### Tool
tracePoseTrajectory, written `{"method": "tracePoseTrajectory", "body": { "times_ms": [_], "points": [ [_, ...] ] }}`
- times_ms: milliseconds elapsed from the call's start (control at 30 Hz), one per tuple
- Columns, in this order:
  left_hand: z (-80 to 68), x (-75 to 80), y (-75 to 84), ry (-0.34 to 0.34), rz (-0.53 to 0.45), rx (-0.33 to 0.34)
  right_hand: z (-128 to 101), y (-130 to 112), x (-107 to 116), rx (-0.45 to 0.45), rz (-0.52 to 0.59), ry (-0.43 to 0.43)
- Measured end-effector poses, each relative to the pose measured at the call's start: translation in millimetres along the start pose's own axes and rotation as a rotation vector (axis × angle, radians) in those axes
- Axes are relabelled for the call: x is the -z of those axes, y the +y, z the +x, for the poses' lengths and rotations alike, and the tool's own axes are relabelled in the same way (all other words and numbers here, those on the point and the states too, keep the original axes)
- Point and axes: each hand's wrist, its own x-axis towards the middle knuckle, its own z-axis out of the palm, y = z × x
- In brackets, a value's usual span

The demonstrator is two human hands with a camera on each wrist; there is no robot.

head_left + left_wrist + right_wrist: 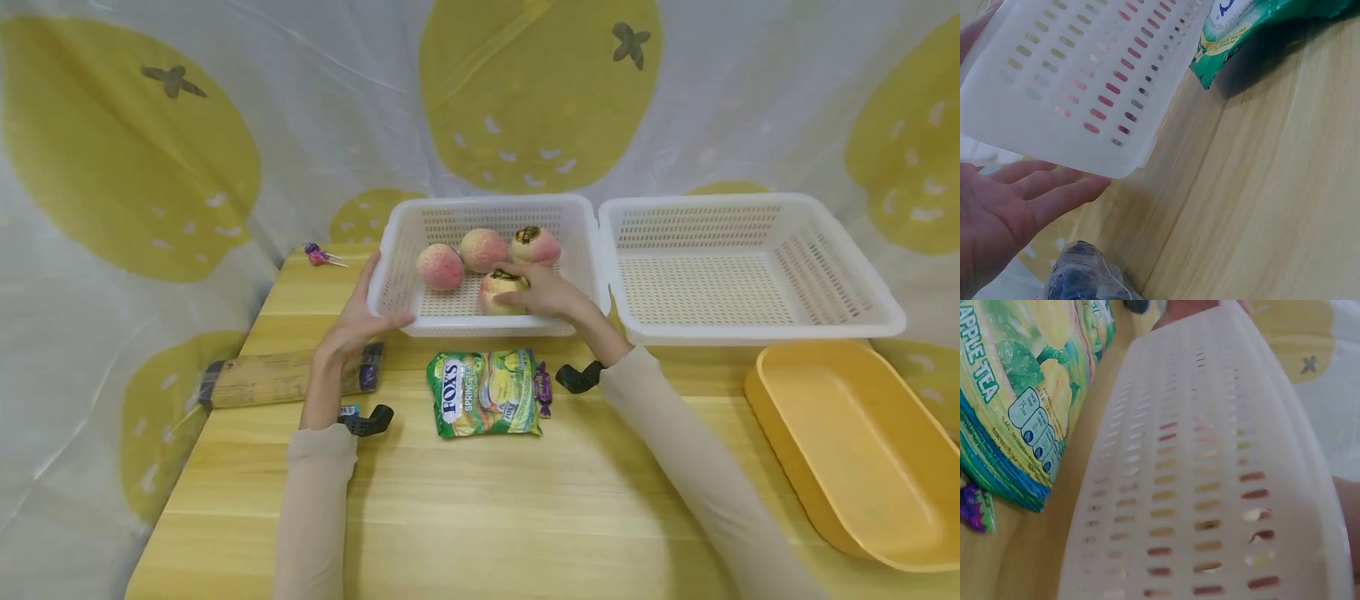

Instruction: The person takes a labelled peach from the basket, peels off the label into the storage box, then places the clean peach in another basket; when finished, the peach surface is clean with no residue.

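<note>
A white perforated plastic basket (487, 326) holds several pink-and-yellow peaches, one peach (439, 267) at its left. Inside its front right part, my right hand (553, 292) grips a peach (492, 292) with a dark sticker, thumb and fingers on either side. My left hand (354, 321) rests at the basket's front left corner, thumb along the front rim and the other fingers along the left side. Seen from the left wrist, those fingers (1054, 194) lie nearly straight against the basket corner. The basket wall hides most of the right hand from the right wrist view.
Another white basket (750, 332) stands to the right, with a yellow tub (862, 450) in front. A green FOX'S candy bag (487, 396) and purple wrapped candy (543, 390) lie before the peaches. At left are lollipops (321, 255) and a tape-wrapped roll (262, 379).
</note>
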Motion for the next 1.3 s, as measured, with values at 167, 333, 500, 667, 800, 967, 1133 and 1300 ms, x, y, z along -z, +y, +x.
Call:
{"method": "tracePoseTrajectory", "body": {
  "times_ms": [167,333,500,667,800,967,1133,1300],
  "points": [
    [1.1,-1.5,-0.2,0.003,0.022,0.016,-30.8,-6.3,25.6,0.031,0.101,0.078],
    [0.0,0.8,-0.3,0.004,0.030,0.006,-81.0,-13.6,53.4,0.076,0.127,0.086],
    [-3.0,5.1,0.1,0.015,0.034,0.021,-129.5,-3.6,56.6,0.119,0.129,0.006],
    [-3.6,5.2,0.4,-0.002,0.031,0.014,-163.6,22.1,36.7,0.176,0.154,-0.057],
    [0.4,2.3,0.3,-0.023,0.021,0.011,-180.0,40.3,16.1,0.152,0.161,-0.060],
    [-0.4,4.3,-0.3,-0.031,0.006,0.002,-183.4,52.8,-1.1,0.096,0.160,-0.018],
    [0.0,1.5,-0.7,-0.035,0.002,-0.012,-184.8,63.2,-9.9,0.076,0.094,0.037],
    [-1.1,4.8,1.7,-0.007,0.072,-0.015,-185.8,63.7,-12.7,0.087,0.107,0.049]
  ]
}}
